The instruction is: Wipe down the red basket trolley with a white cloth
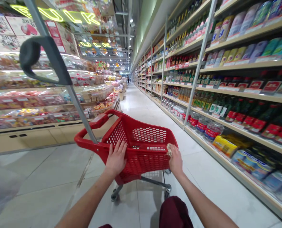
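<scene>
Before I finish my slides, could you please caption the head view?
Left hand resting on a red shopping cart, right hand holding a pale crumpled wad at its edge.

The cart (152,163) stands on the floor (136,98) between a display case (41,136) along the floor's left edge and shelves (247,66) along its right. The left hand (116,156) lies at the basket's near rim (145,151); the right hand (175,160), holding a cloth (168,150), at its right corner.
</scene>
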The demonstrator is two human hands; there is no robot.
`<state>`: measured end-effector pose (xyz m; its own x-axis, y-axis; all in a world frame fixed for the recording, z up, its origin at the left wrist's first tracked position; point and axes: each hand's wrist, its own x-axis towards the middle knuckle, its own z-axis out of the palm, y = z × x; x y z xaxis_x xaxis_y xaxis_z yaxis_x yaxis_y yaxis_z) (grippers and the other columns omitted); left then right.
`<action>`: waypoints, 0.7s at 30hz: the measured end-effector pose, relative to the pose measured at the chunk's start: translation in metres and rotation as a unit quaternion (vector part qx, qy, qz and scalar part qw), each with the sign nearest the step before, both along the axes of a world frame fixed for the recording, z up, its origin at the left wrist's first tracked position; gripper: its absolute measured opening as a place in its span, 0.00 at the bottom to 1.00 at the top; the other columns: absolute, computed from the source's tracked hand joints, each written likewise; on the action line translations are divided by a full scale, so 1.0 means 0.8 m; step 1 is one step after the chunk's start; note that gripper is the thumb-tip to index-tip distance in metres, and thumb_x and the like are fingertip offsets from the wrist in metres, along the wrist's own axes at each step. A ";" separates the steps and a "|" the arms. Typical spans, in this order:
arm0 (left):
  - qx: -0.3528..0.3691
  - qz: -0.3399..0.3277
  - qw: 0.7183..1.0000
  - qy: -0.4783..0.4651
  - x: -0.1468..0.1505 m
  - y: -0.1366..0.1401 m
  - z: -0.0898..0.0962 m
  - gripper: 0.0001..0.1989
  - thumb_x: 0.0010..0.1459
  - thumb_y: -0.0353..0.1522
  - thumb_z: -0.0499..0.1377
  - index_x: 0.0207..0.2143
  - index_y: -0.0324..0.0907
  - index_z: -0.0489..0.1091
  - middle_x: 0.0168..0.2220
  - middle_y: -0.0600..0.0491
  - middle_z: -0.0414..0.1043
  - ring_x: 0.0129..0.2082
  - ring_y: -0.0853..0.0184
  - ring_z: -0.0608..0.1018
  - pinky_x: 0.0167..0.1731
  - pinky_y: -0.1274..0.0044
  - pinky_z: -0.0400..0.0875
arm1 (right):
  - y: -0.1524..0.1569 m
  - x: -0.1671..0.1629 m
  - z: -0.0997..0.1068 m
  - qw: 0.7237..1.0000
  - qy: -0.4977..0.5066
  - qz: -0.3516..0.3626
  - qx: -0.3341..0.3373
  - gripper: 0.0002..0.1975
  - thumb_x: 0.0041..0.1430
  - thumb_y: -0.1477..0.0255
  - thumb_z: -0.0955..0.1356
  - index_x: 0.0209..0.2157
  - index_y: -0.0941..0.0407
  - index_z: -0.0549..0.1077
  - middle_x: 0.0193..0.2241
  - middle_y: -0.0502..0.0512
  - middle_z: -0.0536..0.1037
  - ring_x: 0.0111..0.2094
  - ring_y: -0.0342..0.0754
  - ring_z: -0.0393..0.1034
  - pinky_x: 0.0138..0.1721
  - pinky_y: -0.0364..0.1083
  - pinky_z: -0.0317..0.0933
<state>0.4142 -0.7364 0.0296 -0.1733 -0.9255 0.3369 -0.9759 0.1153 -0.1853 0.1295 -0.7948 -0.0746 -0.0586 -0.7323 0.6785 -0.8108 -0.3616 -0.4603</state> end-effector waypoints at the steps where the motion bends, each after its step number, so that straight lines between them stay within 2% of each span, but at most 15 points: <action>1: 0.000 -0.002 1.000 -0.002 -0.003 0.003 -0.001 0.29 0.50 0.33 0.49 0.56 0.37 0.51 0.59 0.49 0.49 0.60 0.59 0.47 0.57 0.59 0.35 | 0.001 0.022 0.002 1.000 0.012 0.025 -0.012 0.32 0.43 0.88 0.54 0.52 0.59 0.61 0.53 0.60 0.63 0.56 0.49 0.50 0.55 0.54 0.47; 3: 0.001 -0.010 1.000 -0.005 -0.011 0.009 -0.004 0.30 0.50 0.34 0.49 0.56 0.38 0.51 0.59 0.50 0.49 0.60 0.59 0.47 0.57 0.58 0.35 | 0.001 0.052 0.007 0.993 0.048 0.098 -0.036 0.33 0.42 0.88 0.55 0.52 0.59 0.62 0.54 0.58 0.61 0.57 0.48 0.48 0.55 0.54 0.47; 5: 0.007 -0.024 1.000 -0.008 -0.016 0.014 -0.007 0.30 0.50 0.34 0.49 0.57 0.40 0.51 0.60 0.51 0.48 0.60 0.60 0.47 0.57 0.59 0.35 | -0.002 0.051 0.012 0.986 0.072 0.143 -0.046 0.32 0.42 0.88 0.55 0.51 0.58 0.64 0.54 0.57 0.62 0.56 0.48 0.51 0.54 0.53 0.50; 8: 0.013 -0.035 0.999 -0.004 -0.018 0.020 -0.009 0.30 0.50 0.35 0.49 0.57 0.40 0.51 0.60 0.52 0.47 0.61 0.61 0.47 0.57 0.60 0.36 | -0.012 0.016 0.021 0.995 0.039 0.081 -0.033 0.31 0.42 0.88 0.55 0.49 0.58 0.66 0.51 0.59 0.65 0.53 0.50 0.56 0.52 0.53 0.52; 10: 0.008 -0.038 0.999 0.000 -0.017 0.022 -0.011 0.30 0.49 0.35 0.49 0.56 0.39 0.51 0.60 0.52 0.46 0.61 0.61 0.46 0.57 0.60 0.36 | -0.017 0.010 0.025 0.998 0.017 0.045 -0.028 0.31 0.41 0.88 0.55 0.48 0.59 0.66 0.50 0.61 0.66 0.53 0.52 0.56 0.51 0.56 0.52; 12: 0.002 -0.040 0.999 0.007 -0.016 0.024 -0.013 0.30 0.49 0.35 0.50 0.56 0.39 0.52 0.60 0.51 0.46 0.61 0.61 0.46 0.57 0.60 0.36 | -0.017 0.034 0.027 0.996 0.029 0.073 -0.032 0.31 0.41 0.88 0.55 0.49 0.58 0.66 0.50 0.59 0.66 0.54 0.50 0.56 0.52 0.55 0.52; 15: -0.002 -0.042 0.999 0.020 -0.015 0.028 -0.014 0.30 0.48 0.34 0.49 0.56 0.38 0.52 0.60 0.52 0.46 0.61 0.61 0.46 0.57 0.60 0.35 | -0.013 0.079 0.027 0.981 0.077 0.173 -0.043 0.29 0.45 0.87 0.56 0.49 0.55 0.66 0.52 0.57 0.65 0.54 0.47 0.54 0.52 0.52 0.52; 16: -0.001 -0.042 0.999 0.022 -0.014 0.029 -0.015 0.30 0.48 0.34 0.49 0.56 0.38 0.52 0.60 0.52 0.46 0.61 0.61 0.46 0.57 0.60 0.35 | -0.013 0.085 0.026 0.978 0.085 0.186 -0.043 0.28 0.46 0.87 0.56 0.49 0.56 0.66 0.52 0.57 0.65 0.54 0.47 0.54 0.52 0.52 0.52; 18: 0.000 -0.043 0.999 0.024 -0.012 0.032 -0.015 0.30 0.48 0.34 0.49 0.56 0.38 0.52 0.60 0.51 0.45 0.61 0.61 0.46 0.58 0.60 0.35 | -0.013 0.078 0.026 0.985 0.072 0.152 -0.032 0.28 0.47 0.87 0.55 0.49 0.57 0.66 0.51 0.59 0.65 0.54 0.49 0.55 0.52 0.54 0.51; 21: -0.002 -0.043 0.999 0.019 -0.010 0.034 -0.015 0.31 0.48 0.34 0.50 0.56 0.38 0.52 0.61 0.51 0.45 0.61 0.60 0.45 0.58 0.59 0.34 | -0.013 0.062 0.027 0.998 0.024 0.048 -0.016 0.29 0.45 0.88 0.55 0.50 0.58 0.65 0.49 0.60 0.67 0.53 0.50 0.56 0.52 0.55 0.50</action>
